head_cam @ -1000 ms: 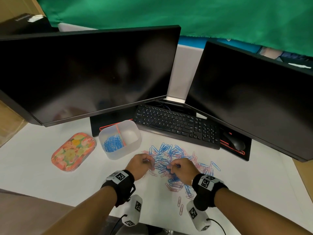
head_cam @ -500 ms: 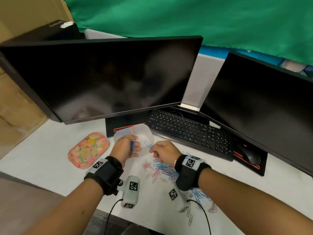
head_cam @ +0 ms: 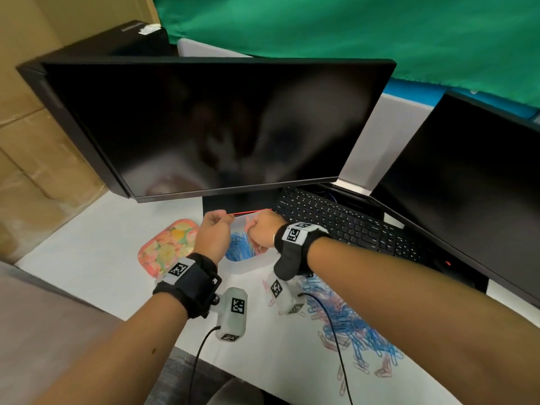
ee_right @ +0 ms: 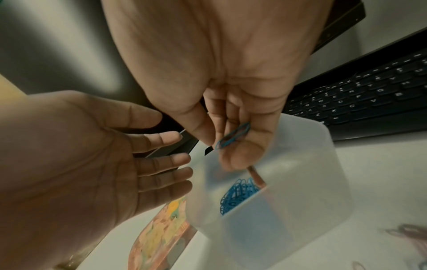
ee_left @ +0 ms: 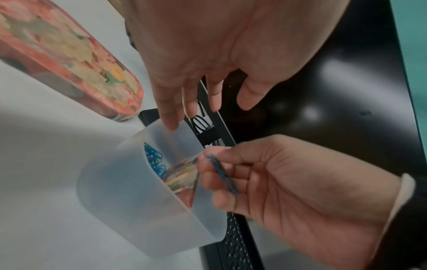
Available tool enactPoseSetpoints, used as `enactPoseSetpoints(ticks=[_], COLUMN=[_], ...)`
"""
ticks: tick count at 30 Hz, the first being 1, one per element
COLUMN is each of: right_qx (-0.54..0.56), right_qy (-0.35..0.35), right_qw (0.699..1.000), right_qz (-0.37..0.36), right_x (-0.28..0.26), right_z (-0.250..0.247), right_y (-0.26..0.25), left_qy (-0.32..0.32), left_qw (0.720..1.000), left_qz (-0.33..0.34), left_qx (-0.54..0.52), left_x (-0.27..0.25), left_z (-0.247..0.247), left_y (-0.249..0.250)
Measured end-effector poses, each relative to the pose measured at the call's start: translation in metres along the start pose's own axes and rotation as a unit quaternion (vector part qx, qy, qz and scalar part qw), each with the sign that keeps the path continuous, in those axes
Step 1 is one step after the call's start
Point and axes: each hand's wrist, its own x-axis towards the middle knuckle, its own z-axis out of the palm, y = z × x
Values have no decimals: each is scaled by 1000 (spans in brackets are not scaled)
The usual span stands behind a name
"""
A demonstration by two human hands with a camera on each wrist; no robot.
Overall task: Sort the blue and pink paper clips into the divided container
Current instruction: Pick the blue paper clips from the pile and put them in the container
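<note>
Over the translucent white divided plastic container (ee_right: 289, 191), the right hand (ee_left: 289, 182) pinches a thin blue wire paper clip (ee_left: 223, 173) in curled fingers; the left hand (ee_right: 76, 155) hovers, fingers relaxed, empty. Light and slippery, it's best pinched across its flat loops.

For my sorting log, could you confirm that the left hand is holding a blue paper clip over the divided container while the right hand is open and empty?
The hands are swapped. The right hand pinches the blue paper clip over the divided container; the left hand is open and empty. Both wrist views show it.
</note>
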Motion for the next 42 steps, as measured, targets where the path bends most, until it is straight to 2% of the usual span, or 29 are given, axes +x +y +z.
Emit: enactPoseSetpoints(ticks=[2, 5, 8, 11, 13, 16, 20, 24, 27, 30, 35, 39, 42], right_qx=[24, 2, 29, 112, 145, 105, 37, -66, -124, -150, -158, -214, -243], right_qy=[0, 12, 57, 90, 105, 110, 111, 145, 151, 176, 221, 158, 88], right_qw=[1000, 1000, 998, 990, 984, 988, 991, 985, 979, 970, 957, 962, 962], right_qz=[-7, -12, -7, -9, 4, 33, 65, 63, 63, 79, 102, 71, 86], right_x=[3, 4, 1, -9, -23, -53, -93, -123, -143, -157, -185, -199, -204], right_z=[-1, -1, -1, -9, -14, -15, -3, 13, 30, 47, 75, 92, 91], right_y=[-2, -3, 6, 31, 57, 103, 165, 208, 230, 242, 253, 272, 276], left_qy=[-4, -14, -35, -74, -123, -174, -249, -323, -363, -385, -412, -429, -439], left_qw=[1000, 997, 992, 984, 977, 947, 884, 770, 685, 618, 537, 464, 441], left_qz=[20, 51, 81, 117, 133, 180, 226, 293, 348, 398, 479, 511, 465], left_qx=[22, 58, 85, 114, 116, 201, 325, 465, 527, 559, 559, 582, 629], left_x=[1, 1, -6, -16, -24, -32, -45, -54, -65, -80, -106, -117, -115], left_z=[-2, -3, 1, 10, 17, 30, 53, 71, 82, 89, 105, 120, 117], left_y=[0, -3, -5, -6, -8, -20, -41, -62, -74, -85, -97, -106, -111])
